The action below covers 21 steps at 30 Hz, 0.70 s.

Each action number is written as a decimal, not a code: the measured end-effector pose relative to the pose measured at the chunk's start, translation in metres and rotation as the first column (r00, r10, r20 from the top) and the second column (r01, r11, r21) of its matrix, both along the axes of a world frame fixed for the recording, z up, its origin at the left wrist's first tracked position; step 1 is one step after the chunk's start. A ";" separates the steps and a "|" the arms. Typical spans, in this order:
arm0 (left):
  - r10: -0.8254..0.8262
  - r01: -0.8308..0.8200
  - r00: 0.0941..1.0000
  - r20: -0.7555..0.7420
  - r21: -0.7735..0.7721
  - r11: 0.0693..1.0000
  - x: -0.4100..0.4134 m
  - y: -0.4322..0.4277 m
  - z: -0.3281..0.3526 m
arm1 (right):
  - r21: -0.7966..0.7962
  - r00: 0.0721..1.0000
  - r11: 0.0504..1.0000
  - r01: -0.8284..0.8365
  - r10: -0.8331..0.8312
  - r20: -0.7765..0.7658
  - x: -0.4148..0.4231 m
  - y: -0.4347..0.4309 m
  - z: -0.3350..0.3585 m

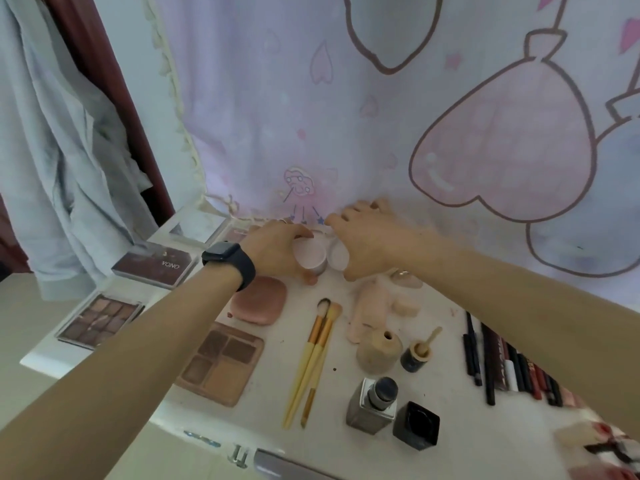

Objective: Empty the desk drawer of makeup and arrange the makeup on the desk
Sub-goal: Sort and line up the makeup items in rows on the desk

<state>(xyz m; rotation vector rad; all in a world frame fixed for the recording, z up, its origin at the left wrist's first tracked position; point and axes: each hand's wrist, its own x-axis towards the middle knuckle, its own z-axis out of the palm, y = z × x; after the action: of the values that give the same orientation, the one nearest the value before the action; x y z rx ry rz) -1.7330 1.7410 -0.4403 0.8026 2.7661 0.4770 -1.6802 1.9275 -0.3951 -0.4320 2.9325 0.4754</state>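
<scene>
My left hand (277,247) grips a pale pink round jar (310,258) at the back of the white desk (450,434). My right hand (370,240) holds a white round jar (337,256) right beside it; the two jars touch or nearly touch. Laid out on the desk are three eyeshadow palettes (98,322) (154,265) (221,365), a pink compact (258,301), two yellow brushes (313,358), pale sponges (374,306), a beige bottle (379,351), a small dark pot with a spatula (417,356), a glass foundation bottle (372,405), its black cap (417,426) and a row of pencils and lipsticks (512,368).
A pink printed curtain (381,116) hangs right behind the jars and brushes my fingers. Grey cloth (59,150) hangs at the left of the desk. A black watch (230,263) is on my left wrist. Metal drawer hardware (239,457) shows under the desk's front edge.
</scene>
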 end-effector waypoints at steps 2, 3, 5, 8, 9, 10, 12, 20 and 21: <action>-0.003 0.003 1.000 0.000 0.009 1.000 -0.001 -0.001 -0.001 | 0.009 1.000 1.000 0.009 -0.009 0.026 -0.003 -0.003 -0.003; -0.002 0.002 1.000 0.003 0.022 1.000 -0.002 -0.003 -0.002 | -0.001 0.999 1.000 0.018 -0.018 0.040 -0.004 -0.003 -0.004; -0.004 0.004 1.000 0.009 0.036 0.999 -0.003 -0.005 -0.003 | -0.025 0.997 0.999 0.038 -0.036 0.065 -0.006 -0.002 -0.006; -0.018 0.018 1.000 0.008 0.027 0.999 -0.005 -0.006 -0.003 | -0.021 0.996 0.999 0.040 -0.039 0.078 -0.007 -0.001 -0.011; -0.021 0.021 1.000 0.005 0.026 0.999 -0.005 -0.006 -0.003 | -0.023 0.996 0.999 0.041 -0.039 0.078 -0.008 -0.001 -0.014; -0.022 0.022 1.000 0.001 0.027 0.999 -0.005 -0.006 -0.004 | -0.033 0.996 0.999 0.044 -0.041 0.078 -0.008 0.000 -0.017; -0.023 0.023 1.000 -0.006 0.032 0.999 -0.006 -0.006 -0.004 | -0.060 0.995 0.997 0.057 -0.052 0.086 -0.008 0.002 -0.021; -0.018 0.019 1.000 -0.024 0.042 0.999 -0.006 -0.005 -0.007 | -0.045 0.993 0.996 0.075 -0.070 0.092 -0.008 0.001 -0.022; -0.018 0.019 1.000 -0.024 0.040 0.999 -0.007 -0.004 -0.007 | -0.041 0.993 0.996 0.078 -0.074 0.095 -0.008 0.001 -0.021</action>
<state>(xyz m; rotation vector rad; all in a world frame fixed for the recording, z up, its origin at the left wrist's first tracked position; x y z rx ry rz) -1.7396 1.7368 -0.4471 0.8482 2.7766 0.5238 -1.6882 1.9280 -0.4166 -0.3371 2.8614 0.3705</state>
